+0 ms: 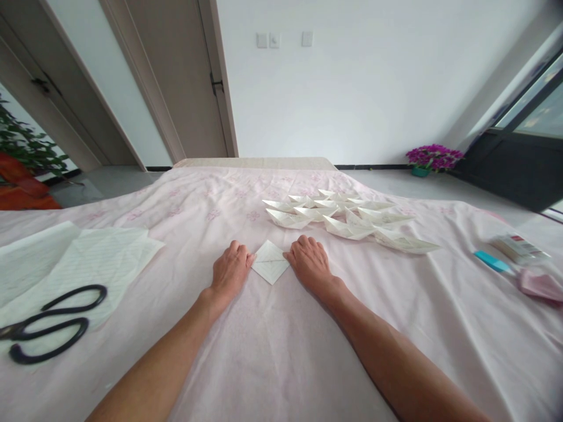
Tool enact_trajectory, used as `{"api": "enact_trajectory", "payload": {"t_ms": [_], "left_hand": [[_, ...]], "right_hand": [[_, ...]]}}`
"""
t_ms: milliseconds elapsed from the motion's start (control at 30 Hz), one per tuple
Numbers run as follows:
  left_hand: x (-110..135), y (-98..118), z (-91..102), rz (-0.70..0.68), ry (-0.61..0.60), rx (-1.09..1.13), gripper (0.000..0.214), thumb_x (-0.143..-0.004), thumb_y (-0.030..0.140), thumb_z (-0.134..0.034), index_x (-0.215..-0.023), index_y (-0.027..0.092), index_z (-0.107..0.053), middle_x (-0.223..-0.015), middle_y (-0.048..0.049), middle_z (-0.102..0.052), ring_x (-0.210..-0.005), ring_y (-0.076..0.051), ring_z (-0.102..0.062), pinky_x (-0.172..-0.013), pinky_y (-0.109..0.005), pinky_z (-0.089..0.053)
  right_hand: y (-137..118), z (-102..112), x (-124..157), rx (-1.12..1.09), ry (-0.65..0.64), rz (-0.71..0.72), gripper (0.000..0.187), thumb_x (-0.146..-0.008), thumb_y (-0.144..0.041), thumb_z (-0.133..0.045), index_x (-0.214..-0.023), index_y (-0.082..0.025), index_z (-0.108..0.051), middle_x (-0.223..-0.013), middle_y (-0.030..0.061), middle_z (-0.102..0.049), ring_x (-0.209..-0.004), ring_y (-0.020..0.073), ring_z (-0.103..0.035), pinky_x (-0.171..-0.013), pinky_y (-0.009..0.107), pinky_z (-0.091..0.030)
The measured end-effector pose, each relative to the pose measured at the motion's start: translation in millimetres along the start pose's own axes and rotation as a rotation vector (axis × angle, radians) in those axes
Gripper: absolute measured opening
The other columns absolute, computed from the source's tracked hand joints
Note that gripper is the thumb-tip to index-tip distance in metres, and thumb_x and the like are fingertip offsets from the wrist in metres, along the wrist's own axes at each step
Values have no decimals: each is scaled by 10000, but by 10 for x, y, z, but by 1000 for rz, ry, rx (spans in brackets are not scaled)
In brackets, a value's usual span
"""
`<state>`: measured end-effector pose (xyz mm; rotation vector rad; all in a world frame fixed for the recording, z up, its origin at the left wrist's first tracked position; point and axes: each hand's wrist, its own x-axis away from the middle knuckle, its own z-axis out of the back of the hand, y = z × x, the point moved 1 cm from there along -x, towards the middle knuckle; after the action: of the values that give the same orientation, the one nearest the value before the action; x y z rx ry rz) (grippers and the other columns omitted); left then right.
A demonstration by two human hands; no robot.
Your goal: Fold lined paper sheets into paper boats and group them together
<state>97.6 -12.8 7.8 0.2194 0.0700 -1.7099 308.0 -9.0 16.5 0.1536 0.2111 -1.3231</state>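
Note:
A small folded paper diamond [271, 266] lies flat on the pink cloth in front of me, with crease lines across it. My left hand [232, 266] has its fingers curled and its thumb at the diamond's left corner. At the right corner, my right hand [308, 261] grips in the same way, fingers bent and thumb on the paper. Just beyond my right hand sits a group of folded paper boats [347, 225], several in rows, made of the same pale paper.
Lined paper sheets [109, 249] lie at the left, with black-handled scissors [53, 322] on them. On the right are a blue object [491, 261], a clear-wrapped pack [519, 249] and a pink cloth item [540, 285]. The pink tablecloth [264, 363] is wrinkled.

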Motion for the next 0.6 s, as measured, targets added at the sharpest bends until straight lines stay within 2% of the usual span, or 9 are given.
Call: {"api": "enact_trajectory", "payload": {"t_ms": [300, 600], "left_hand": [[-71, 50, 26, -66, -77, -132, 275, -985, 345, -423, -1015, 125, -585, -1102, -134, -572, -900, -243, -632, -648, -297, -465], [-97, 28, -15, -59, -56, -97, 273, -990, 368, -416, -995, 146, -576, -1106, -133, -594, -876, -222, -633, -635, -266, -432]], "right_hand": [[-12, 15, -12, -14, -38, -28, 292, -984, -381, -439, -869, -190, -628, -1015, 100, -599, -940, 238, -511, -797, 346, -337], [-25, -10, -16, -57, -12, -46, 337, -989, -438, -424, -842, -202, -615, -981, 81, -591, -908, 225, -493, -779, 336, -312]]}}
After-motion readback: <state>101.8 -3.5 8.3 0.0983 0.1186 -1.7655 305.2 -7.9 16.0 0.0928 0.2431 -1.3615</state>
